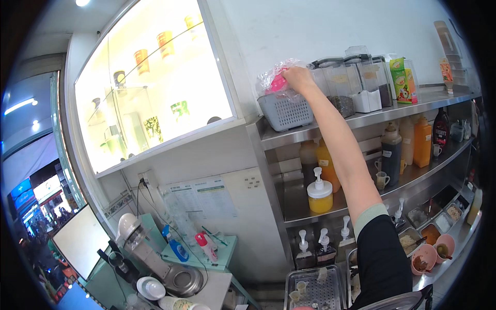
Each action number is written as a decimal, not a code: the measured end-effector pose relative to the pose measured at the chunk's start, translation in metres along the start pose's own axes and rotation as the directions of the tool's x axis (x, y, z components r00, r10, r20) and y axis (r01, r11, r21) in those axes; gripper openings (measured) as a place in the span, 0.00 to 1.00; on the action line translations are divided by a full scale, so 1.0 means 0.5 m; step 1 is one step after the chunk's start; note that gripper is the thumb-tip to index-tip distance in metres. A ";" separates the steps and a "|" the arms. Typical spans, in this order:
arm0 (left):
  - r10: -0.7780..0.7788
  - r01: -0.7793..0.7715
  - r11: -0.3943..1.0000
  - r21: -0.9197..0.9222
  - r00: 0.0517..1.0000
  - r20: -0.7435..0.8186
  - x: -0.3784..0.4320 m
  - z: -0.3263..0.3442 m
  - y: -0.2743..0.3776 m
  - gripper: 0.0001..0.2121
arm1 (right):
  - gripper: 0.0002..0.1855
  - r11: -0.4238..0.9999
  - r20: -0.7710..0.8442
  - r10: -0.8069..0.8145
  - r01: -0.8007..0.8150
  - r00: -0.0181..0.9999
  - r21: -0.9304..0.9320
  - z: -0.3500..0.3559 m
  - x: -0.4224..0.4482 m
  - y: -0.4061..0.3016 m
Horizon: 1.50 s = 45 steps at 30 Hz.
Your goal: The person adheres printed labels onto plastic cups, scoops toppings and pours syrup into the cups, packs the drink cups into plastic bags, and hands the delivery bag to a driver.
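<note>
My right hand (pixel 300 79) reaches up to the top steel shelf and grips a clear plastic bag (pixel 290 64) with something bright pink inside. The bag sits in the mouth of a grey perforated plastic basket (pixel 288 114), at the shelf's left end. My fingertips are partly hidden in the crumpled film. Just right of the hand stands a clear lidded container (pixel 341 104) with dark contents, and beyond it one with white contents (pixel 368 101). My left hand is out of view; a small pink patch at the bottom edge is too cut off to identify.
Below are syrup bottles (pixel 391 155), a yellow pump jar (pixel 321 197) and several pump dispensers (pixel 324 246). Pink bowls (pixel 422 257) and topping pans (pixel 409 242) stand at right. A perforated drain tray (pixel 316 277) lies low; a cup-sealing machine (pixel 155 252) stands left, under a lit display case (pixel 186 85).
</note>
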<state>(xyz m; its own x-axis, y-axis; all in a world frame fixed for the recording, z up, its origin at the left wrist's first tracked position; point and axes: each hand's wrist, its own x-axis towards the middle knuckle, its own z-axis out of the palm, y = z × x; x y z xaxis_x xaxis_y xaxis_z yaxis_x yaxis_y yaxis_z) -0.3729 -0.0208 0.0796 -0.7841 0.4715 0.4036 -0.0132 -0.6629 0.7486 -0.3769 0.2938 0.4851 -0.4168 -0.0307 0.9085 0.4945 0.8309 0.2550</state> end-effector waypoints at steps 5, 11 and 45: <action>-0.018 0.018 0.999 -0.026 1.000 -0.003 0.032 -0.027 -0.006 0.50 | 0.06 0.994 -0.119 -0.084 0.075 0.989 -0.079 0.031 0.004 0.016; -0.047 0.048 0.996 -0.080 0.999 0.014 0.039 -0.056 -0.002 0.49 | 0.09 0.997 -0.211 0.006 0.012 0.977 0.080 -0.013 -0.021 0.005; -0.194 0.871 0.182 -0.456 0.486 0.852 -0.480 0.370 -0.302 0.54 | 0.15 0.986 0.412 0.159 -0.127 0.897 -0.104 -0.844 -0.724 0.321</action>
<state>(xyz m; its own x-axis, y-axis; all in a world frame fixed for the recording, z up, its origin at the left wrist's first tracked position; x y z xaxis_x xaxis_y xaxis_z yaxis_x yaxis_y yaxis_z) -0.0678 0.0737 -0.0329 0.1500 0.8535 0.4991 -0.9683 0.0248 0.2486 0.1751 0.2040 0.3368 -0.6094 0.3337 0.7193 0.6203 0.7656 0.1704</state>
